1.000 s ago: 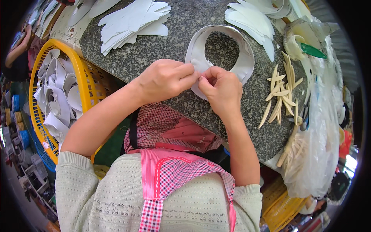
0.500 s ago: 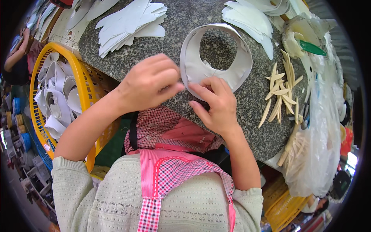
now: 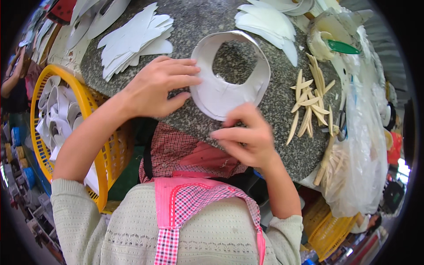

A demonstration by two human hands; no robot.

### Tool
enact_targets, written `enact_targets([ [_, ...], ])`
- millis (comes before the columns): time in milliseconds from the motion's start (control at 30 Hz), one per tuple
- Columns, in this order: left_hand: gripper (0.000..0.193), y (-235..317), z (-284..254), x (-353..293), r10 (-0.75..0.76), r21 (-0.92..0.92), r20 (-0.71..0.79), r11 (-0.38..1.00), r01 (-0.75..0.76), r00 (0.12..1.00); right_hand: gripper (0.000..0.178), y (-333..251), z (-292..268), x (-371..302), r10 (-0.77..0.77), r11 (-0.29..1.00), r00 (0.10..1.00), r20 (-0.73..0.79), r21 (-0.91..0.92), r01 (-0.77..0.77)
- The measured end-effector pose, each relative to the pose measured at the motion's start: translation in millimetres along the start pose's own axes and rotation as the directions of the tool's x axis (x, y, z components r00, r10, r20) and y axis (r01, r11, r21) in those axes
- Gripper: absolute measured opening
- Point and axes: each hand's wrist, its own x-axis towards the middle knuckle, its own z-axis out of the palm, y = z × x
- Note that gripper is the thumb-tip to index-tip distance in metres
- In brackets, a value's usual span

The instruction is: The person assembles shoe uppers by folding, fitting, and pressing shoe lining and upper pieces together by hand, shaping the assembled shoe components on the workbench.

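Note:
A white ring-shaped piece, resembling a shoe upper, lies on the speckled grey stone tabletop. Its band is wide at the near side and narrow at the far side, with a raised rim. My left hand is open at its left edge, fingers stretched out and fingertips touching the white surface. By the near right edge of the piece is my right hand, its fingers bent and smeared by motion. Whether that hand pinches anything small cannot be made out.
Flat white cut pieces are stacked far left, with another stack far right. Slender cream strips lie at right, beside a clear plastic bag. A yellow basket of white pieces stands left. A green-handled tool rests in a container.
My left hand has opened from a loosely closed shape and reached the piece's left edge. My right hand has come off the near edge and lowered. The piece has turned slightly.

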Motion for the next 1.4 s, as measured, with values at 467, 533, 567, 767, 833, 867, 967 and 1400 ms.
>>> enact_targets([
  [467,0.050,28,-19,33,0.085,0.220,-0.007,0.972,-0.081,0.996,0.022,49,-63,36,-0.187,0.731,0.966,0.179,-0.632,0.258],
  [533,0.064,53,-9,42,-0.057,0.239,0.029,0.970,0.048,0.998,0.020,53,-49,45,-0.199,0.766,0.970,0.139,-0.595,0.243],
  [567,0.072,60,8,46,-0.081,0.136,0.022,0.988,0.077,0.997,0.019,54,-42,49,-0.205,0.800,0.973,0.103,-0.555,0.227],
  [767,0.048,19,53,60,-0.016,0.329,-0.368,0.933,0.146,0.930,0.018,61,-43,64,-0.279,0.662,0.944,0.174,-0.677,0.321],
  [833,0.040,17,42,60,0.054,0.389,-0.345,0.917,0.091,0.937,0.016,51,-57,67,-0.280,0.574,0.932,0.232,-0.738,0.356],
  [867,0.040,20,30,59,0.054,0.388,-0.347,0.917,0.091,0.936,0.017,42,-63,71,-0.285,0.625,0.931,0.226,-0.693,0.360],
  [967,0.028,33,-18,53,0.149,0.059,-0.145,0.988,-0.142,0.978,0.020,13,-78,69,-0.258,0.868,0.956,0.141,-0.402,0.293],
  [1400,0.028,56,-44,53,-0.208,-0.952,0.278,0.072,0.298,0.938,0.035,-9,-66,27,0.450,0.233,0.832,0.325,0.856,-0.461],
])
